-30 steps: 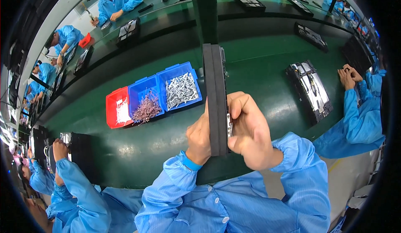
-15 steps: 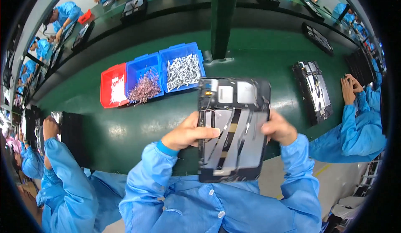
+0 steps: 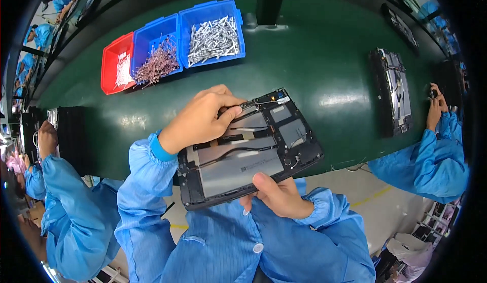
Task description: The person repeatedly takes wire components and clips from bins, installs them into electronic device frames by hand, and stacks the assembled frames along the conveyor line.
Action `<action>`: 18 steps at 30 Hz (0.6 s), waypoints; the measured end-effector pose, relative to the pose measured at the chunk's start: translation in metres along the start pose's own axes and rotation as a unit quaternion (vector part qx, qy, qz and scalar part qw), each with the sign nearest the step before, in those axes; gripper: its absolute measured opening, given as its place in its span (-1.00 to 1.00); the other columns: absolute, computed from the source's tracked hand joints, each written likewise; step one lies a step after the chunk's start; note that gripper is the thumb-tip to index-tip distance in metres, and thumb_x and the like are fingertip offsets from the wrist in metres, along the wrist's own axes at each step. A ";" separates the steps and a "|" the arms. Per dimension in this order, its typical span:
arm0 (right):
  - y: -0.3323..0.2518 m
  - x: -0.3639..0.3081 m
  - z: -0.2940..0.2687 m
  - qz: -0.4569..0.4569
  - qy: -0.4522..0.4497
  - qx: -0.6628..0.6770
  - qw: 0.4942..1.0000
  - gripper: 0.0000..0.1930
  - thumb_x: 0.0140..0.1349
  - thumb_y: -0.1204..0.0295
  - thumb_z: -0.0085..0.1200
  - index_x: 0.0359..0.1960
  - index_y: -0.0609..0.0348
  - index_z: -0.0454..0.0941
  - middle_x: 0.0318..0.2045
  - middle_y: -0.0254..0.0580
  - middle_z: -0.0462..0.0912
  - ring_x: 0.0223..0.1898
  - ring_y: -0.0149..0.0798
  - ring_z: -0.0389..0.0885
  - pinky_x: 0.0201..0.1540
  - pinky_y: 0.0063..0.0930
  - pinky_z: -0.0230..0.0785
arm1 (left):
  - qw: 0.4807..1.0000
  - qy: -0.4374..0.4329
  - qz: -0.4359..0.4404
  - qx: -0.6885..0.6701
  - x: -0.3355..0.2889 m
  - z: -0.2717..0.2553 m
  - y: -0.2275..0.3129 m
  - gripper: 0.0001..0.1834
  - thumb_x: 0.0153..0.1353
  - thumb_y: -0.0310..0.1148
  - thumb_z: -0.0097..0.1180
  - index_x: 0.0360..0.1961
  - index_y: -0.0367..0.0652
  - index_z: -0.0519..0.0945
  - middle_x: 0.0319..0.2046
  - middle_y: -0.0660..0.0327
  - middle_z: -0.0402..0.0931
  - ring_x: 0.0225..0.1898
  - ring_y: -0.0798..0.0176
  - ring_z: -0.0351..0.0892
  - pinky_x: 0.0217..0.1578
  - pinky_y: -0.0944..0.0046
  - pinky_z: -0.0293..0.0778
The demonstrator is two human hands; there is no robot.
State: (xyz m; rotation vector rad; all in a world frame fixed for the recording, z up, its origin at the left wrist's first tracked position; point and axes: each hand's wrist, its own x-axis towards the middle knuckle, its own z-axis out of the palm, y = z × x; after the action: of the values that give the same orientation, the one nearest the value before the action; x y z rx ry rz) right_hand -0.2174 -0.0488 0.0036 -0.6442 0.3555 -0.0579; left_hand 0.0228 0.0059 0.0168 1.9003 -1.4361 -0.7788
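I hold an opened tablet [image 3: 243, 153] at a slant above the table's near edge. Its inner side faces up, with grey battery plates, dark flat cables and a black frame. My left hand [image 3: 205, 113] is closed on its far edge, thumb and forefinger pressed together by a thin wire; I cannot make out whether they also pinch the wire. My right hand [image 3: 279, 196] grips the near edge, thumb on top of the frame and fingers beneath.
A red bin [image 3: 109, 72] with small white parts and a blue bin [image 3: 137, 39] with thin pinkish wired parts stand far left. Beside them is a blue bin [image 3: 238, 31] of silvery-white strips. Stacked opened tablets [image 3: 390, 90] lie at right. Co-workers sit on both sides.
The tablet has turned clockwise from upright to slanting sideways. My left hand has gone from its left side to its far edge, my right hand to its near edge. The view has shifted down.
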 end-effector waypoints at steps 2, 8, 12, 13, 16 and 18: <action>-0.004 0.002 0.005 -0.004 -0.016 0.013 1.000 -0.72 0.47 0.32 -0.02 0.00 0.33 0.48 -0.24 -0.08 0.63 -0.37 -0.28 0.65 -0.42 -0.38 0.56 | 1.000 0.020 0.012 0.018 -0.002 0.001 0.000 -0.73 0.25 -0.50 0.14 -0.02 -0.26 0.65 -0.31 0.05 0.55 -0.33 0.08 0.57 -0.27 0.20 0.48; -0.009 0.006 0.010 0.000 -0.014 0.023 1.000 -0.71 0.47 0.31 -0.02 -0.02 0.35 0.48 -0.25 -0.10 0.63 -0.38 -0.30 0.64 -0.41 -0.40 0.55 | 0.998 0.055 0.025 0.023 -0.001 -0.001 0.006 -0.68 0.21 -0.54 0.18 0.01 -0.16 0.65 -0.34 0.08 0.55 -0.45 0.24 0.52 -0.41 0.27 0.46; -0.024 0.004 -0.002 -0.004 -0.041 -0.060 0.997 -0.69 0.47 0.34 -0.08 0.08 0.32 0.40 -0.22 -0.01 0.62 -0.32 -0.24 0.63 -0.37 -0.36 0.51 | 0.993 0.031 0.072 0.083 0.004 -0.001 0.012 -0.67 0.22 -0.54 0.17 0.03 -0.16 0.64 -0.35 0.10 0.55 -0.43 0.25 0.52 -0.39 0.29 0.46; -0.032 0.005 -0.007 -0.004 -0.041 -0.095 0.995 -0.70 0.45 0.37 -0.07 0.09 0.32 0.40 -0.21 -0.03 0.61 -0.31 -0.25 0.62 -0.36 -0.37 0.51 | 0.998 0.047 0.025 0.042 0.003 0.001 0.016 -0.68 0.22 -0.52 0.17 0.02 -0.18 0.63 -0.37 0.09 0.54 -0.42 0.21 0.55 -0.37 0.24 0.47; -0.059 0.012 -0.037 -0.055 0.081 -0.145 0.985 -0.62 0.39 0.41 0.08 0.16 0.33 0.37 -0.05 -0.13 0.62 -0.11 -0.39 0.62 -0.12 -0.49 0.53 | 0.986 0.135 -0.058 -0.074 -0.006 0.017 0.011 -0.67 0.22 -0.52 0.20 0.03 -0.31 0.59 -0.35 0.10 0.57 -0.37 0.28 0.59 -0.35 0.29 0.50; -0.075 0.013 -0.066 -0.113 0.156 -0.174 0.966 -0.55 0.39 0.48 0.06 0.25 0.38 0.27 0.03 -0.09 0.60 -0.03 -0.38 0.61 0.04 -0.46 0.48 | 0.977 0.142 -0.083 -0.136 -0.008 0.032 0.012 -0.56 0.24 -0.56 0.19 0.14 -0.43 0.47 -0.19 0.04 0.62 -0.22 0.32 0.63 -0.19 0.33 0.58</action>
State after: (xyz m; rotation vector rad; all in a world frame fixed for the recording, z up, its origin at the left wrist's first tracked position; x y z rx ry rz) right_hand -0.2231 -0.1489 -0.0046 -1.0275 0.6031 -0.3226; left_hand -0.0105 0.0068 0.0068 1.8454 -0.9549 -0.7070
